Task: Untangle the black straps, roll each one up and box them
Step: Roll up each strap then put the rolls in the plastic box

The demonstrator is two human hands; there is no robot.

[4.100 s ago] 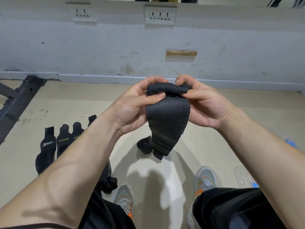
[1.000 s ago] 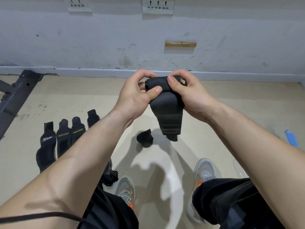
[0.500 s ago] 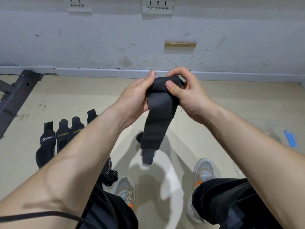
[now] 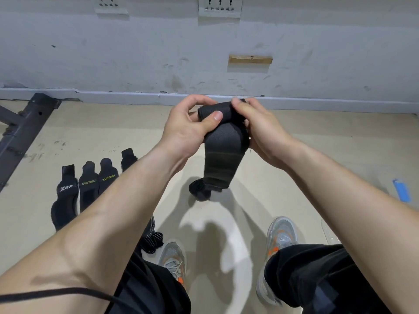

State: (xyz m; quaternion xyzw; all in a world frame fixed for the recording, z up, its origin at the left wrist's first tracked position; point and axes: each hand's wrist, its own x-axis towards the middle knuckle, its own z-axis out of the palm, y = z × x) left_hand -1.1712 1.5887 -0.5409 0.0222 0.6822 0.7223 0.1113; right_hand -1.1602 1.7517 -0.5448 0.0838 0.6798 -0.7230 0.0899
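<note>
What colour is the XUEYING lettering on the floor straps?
Yellow-green lettering on black straps, seen in the head view.

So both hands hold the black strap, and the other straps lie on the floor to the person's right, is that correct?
Only the side is wrong: in the head view the other straps lie on the floor to the person's left.
</note>
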